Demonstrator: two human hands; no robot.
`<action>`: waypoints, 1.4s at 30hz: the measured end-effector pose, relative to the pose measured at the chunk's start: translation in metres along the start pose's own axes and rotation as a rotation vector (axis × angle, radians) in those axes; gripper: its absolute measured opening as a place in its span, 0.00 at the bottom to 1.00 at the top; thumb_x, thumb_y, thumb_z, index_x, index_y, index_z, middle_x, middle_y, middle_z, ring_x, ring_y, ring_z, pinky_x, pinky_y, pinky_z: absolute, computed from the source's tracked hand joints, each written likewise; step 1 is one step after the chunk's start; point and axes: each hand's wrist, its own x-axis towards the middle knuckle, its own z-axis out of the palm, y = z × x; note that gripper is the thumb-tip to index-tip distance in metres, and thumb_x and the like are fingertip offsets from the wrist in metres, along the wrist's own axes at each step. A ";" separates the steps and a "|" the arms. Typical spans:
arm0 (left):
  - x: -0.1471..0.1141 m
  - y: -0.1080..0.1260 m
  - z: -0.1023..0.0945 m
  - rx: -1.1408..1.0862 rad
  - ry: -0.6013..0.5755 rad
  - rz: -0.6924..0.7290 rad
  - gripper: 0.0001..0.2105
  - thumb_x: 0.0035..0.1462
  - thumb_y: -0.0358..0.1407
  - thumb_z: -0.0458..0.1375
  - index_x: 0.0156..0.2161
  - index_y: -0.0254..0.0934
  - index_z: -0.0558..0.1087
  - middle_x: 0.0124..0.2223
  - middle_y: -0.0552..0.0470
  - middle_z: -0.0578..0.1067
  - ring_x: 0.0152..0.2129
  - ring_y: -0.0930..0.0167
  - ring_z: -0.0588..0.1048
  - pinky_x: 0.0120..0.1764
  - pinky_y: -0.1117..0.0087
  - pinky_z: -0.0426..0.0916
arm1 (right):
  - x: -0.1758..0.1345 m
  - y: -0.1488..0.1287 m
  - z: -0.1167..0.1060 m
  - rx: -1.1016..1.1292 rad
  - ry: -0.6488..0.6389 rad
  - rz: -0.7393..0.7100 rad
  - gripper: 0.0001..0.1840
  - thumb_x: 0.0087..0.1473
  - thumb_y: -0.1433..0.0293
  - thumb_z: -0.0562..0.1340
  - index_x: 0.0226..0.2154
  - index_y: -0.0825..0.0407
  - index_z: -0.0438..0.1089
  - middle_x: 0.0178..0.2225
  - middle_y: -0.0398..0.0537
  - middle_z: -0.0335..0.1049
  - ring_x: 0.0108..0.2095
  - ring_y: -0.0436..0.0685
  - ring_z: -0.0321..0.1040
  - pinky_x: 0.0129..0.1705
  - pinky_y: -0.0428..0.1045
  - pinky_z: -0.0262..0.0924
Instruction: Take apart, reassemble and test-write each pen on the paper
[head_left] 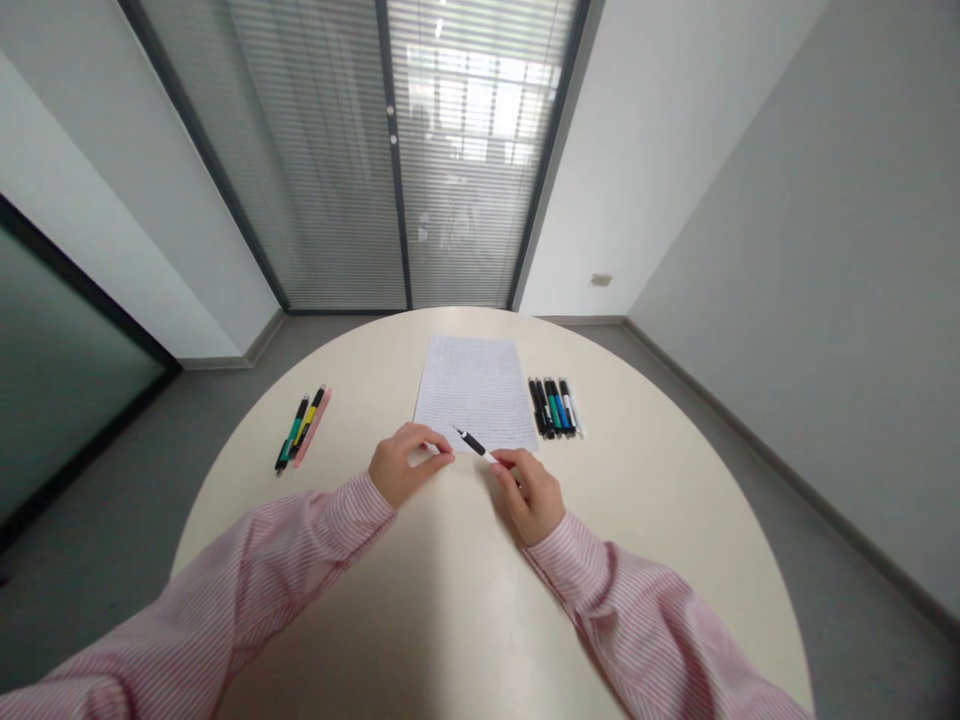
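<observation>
Head view shows the right hand [531, 497] pinching a pen [473, 442] by its rear end, tip towards the paper [476, 385]; the left hand [401, 467] has fingertips nearly meeting, contents unclear. Held so far back, the pen could swivel and mark the sheet.

From over here I see a white pen [472, 442] held aslant, black-gripped, its thin tip aimed toward the far-left edge of the table [660, 500], above lined paper [474, 385] lying flat near the far edge.
</observation>
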 end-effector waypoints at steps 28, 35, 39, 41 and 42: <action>0.002 -0.010 -0.004 -0.635 0.252 -0.463 0.11 0.41 0.36 0.66 0.31 0.32 0.73 0.30 0.49 0.77 0.29 0.72 0.75 0.38 0.72 0.70 | 0.000 0.003 0.001 0.020 -0.013 -0.066 0.08 0.56 0.69 0.55 0.37 0.51 0.67 0.31 0.48 0.69 0.33 0.55 0.65 0.36 0.50 0.58; 0.002 -0.012 -0.004 -0.635 0.281 -0.456 0.12 0.41 0.36 0.66 0.31 0.32 0.73 0.30 0.50 0.77 0.29 0.71 0.75 0.38 0.71 0.70 | 0.001 0.003 0.001 0.016 -0.017 -0.052 0.08 0.56 0.69 0.54 0.37 0.51 0.67 0.31 0.48 0.69 0.33 0.55 0.64 0.36 0.50 0.58; 0.004 -0.001 -0.005 -0.545 0.199 -0.447 0.13 0.39 0.38 0.66 0.29 0.32 0.73 0.30 0.48 0.77 0.29 0.69 0.76 0.37 0.69 0.72 | 0.002 0.002 0.000 0.016 -0.017 -0.060 0.08 0.56 0.69 0.54 0.37 0.51 0.68 0.30 0.48 0.69 0.33 0.55 0.64 0.36 0.50 0.58; 0.005 0.005 -0.005 -0.527 0.148 -0.435 0.12 0.39 0.38 0.66 0.28 0.32 0.73 0.29 0.48 0.77 0.28 0.70 0.75 0.33 0.70 0.72 | 0.002 0.001 0.000 0.011 -0.018 -0.067 0.08 0.56 0.69 0.54 0.37 0.51 0.68 0.30 0.48 0.69 0.33 0.55 0.64 0.36 0.50 0.58; 0.006 0.007 -0.005 -0.526 0.126 -0.424 0.12 0.39 0.38 0.66 0.27 0.32 0.73 0.29 0.48 0.76 0.27 0.70 0.75 0.31 0.70 0.72 | 0.002 0.001 0.000 0.009 -0.019 -0.070 0.08 0.56 0.69 0.54 0.37 0.51 0.68 0.30 0.48 0.69 0.33 0.55 0.64 0.36 0.50 0.58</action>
